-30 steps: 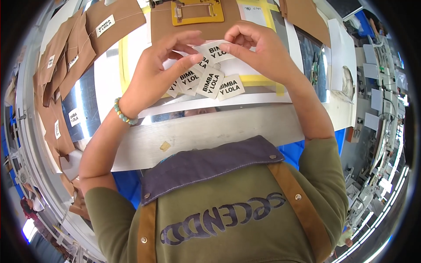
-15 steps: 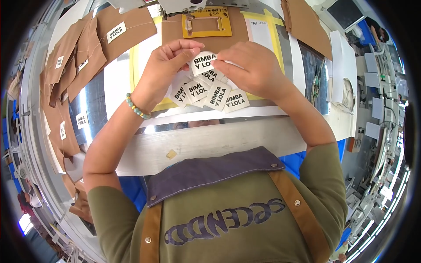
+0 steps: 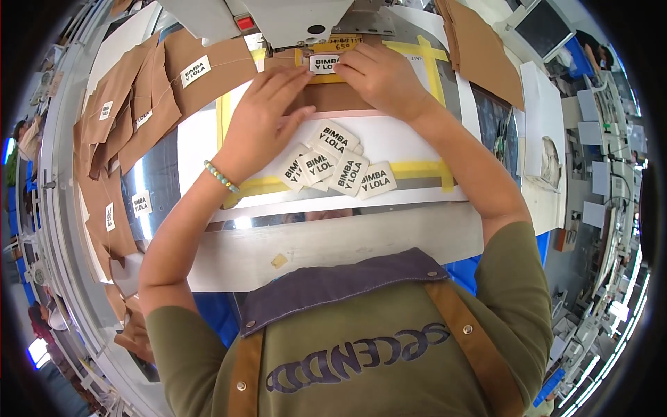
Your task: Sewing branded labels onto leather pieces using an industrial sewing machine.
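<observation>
A small white label with black print (image 3: 322, 64) lies in the window of a yellow template (image 3: 332, 46), over a brown piece of material (image 3: 333, 97). My right hand (image 3: 389, 80) has its fingers closed at the label's right edge; its thumb is hidden. With fingers stretched and thumb apart, my left hand (image 3: 267, 115) touches the label's left edge with its fingertips. Nearer to me, a loose pile of several similar labels (image 3: 332, 137) rests on a white sheet (image 3: 243, 149) edged with yellow tape (image 3: 417, 169).
A sewing machine head (image 3: 295, 21) stands just beyond my hands. Brown pieces with white labels (image 3: 226, 59), joined by thread, spread over the left side. More brown pieces (image 3: 486, 55) are stacked at the far right, near a white box (image 3: 538, 125).
Both hands have moved away from me, carrying the label from above the pile to the yellow template. My left hand has opened from its pinch. The view has shifted, showing more of the machine.
</observation>
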Available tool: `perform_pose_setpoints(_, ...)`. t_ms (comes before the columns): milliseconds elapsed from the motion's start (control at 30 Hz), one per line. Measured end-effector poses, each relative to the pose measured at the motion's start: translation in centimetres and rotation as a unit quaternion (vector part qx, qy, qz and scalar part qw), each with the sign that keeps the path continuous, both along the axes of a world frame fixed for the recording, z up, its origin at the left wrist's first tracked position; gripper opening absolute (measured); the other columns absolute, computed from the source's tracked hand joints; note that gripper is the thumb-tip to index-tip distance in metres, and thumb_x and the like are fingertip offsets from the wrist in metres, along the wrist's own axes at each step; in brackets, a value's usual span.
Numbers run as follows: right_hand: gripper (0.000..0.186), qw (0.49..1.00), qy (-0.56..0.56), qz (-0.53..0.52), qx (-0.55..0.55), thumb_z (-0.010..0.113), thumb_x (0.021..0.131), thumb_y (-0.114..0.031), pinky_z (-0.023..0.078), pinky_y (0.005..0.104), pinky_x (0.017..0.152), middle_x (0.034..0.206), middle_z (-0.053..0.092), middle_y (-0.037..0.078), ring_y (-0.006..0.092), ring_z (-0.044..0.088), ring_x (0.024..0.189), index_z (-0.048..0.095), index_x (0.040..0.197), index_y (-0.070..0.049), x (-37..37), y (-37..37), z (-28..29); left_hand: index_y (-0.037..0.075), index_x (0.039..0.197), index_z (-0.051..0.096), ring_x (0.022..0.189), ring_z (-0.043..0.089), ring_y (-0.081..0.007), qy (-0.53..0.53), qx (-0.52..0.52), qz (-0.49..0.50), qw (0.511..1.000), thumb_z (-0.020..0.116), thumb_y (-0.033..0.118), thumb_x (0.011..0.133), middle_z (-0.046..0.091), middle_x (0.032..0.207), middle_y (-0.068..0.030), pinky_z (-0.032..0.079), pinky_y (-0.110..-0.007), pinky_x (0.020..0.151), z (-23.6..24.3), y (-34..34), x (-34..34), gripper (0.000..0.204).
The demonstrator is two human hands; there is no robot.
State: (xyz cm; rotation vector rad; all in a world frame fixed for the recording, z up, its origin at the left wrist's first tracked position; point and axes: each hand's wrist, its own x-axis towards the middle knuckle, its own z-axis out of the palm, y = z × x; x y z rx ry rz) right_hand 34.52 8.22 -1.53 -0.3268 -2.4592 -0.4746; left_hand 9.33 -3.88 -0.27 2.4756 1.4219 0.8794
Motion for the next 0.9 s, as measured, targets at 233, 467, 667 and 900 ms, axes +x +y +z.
perform_pose_setpoints(233,0.012,0.999,-0.019,-0.029,-0.017,0.073,0.08,-0.011,0.058,0.0368,0.083,0.094,0.065,0.0,0.0196,0.067,0.098,0.074,0.091,-0.007,-0.5,-0.4,-0.3,0.003,0.157,0.055,0.156,0.04,-0.0409,0.112,0.009,0.003,0.994,0.075,0.032,0.1,0.051,0.167,-0.0123,0.035,-0.05,0.129,-1.2,1.1,0.6,0.068)
perform_pose_setpoints(467,0.033,0.984,-0.091,-0.031,-0.152,0.072,0.089,-0.006,0.061,0.0376,0.097,0.132,0.073,0.009,0.0271,0.068,0.125,0.074,0.122,0.001,1.4,-1.0,0.8,0.001,0.155,0.057,0.157,0.039,-0.04,0.105,0.003,-0.007,0.994,0.075,0.034,0.1,0.054,0.164,-0.0126,0.034,-0.05,0.13,-1.4,1.8,-0.1,0.066)
perform_pose_setpoints(667,0.035,0.98,-0.082,-0.056,-0.172,0.07,0.095,-0.005,0.054,0.0428,0.111,0.143,0.069,0.01,0.0311,0.064,0.133,0.072,0.13,0.0,2.7,-1.7,0.7,0.001,0.145,0.061,0.155,0.041,-0.0391,0.077,0.007,-0.032,0.996,0.077,0.029,0.099,0.058,0.159,-0.0123,0.036,-0.051,0.129,-1.3,3.0,-0.4,0.057)
perform_pose_setpoints(900,0.039,0.971,-0.037,-0.017,-0.234,0.066,0.096,-0.002,0.053,0.043,0.112,0.146,0.067,0.009,0.0308,0.06,0.135,0.071,0.135,-0.004,1.1,-0.1,-0.9,0.0,0.14,0.062,0.153,0.044,-0.0388,0.089,0.016,-0.036,0.995,0.077,0.022,0.098,0.06,0.154,-0.013,0.039,-0.05,0.126,-1.2,3.4,-0.5,0.05)
